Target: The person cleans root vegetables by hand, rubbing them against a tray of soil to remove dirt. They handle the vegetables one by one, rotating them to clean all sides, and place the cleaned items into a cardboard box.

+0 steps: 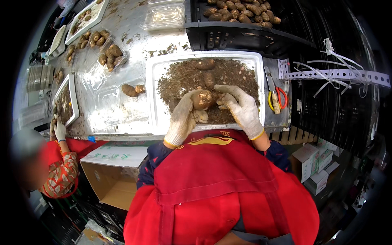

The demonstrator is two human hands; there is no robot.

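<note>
My gloved left hand point(183, 114) grips a round brown tuber point(201, 99) over a white tray point(151, 81) strewn with dark dirt and peelings. My gloved right hand point(241, 109) has its fingers curled at the tuber's right side, around a smaller dark piece that I cannot make out. Two more tubers point(205, 64) lie behind my hands in the tray. To the tray's right are scissors with red and yellow handles point(282, 98) and a knife point(275, 102).
A black crate of tubers point(245, 28) stands behind. Clear plastic containers point(163, 16), some holding tubers, and more white trays point(71, 104) sit left. A co-worker's gloved hands point(60, 130) work at the left tray. Cardboard boxes point(108, 179) stand below; a perforated metal rail point(335, 74) extends right.
</note>
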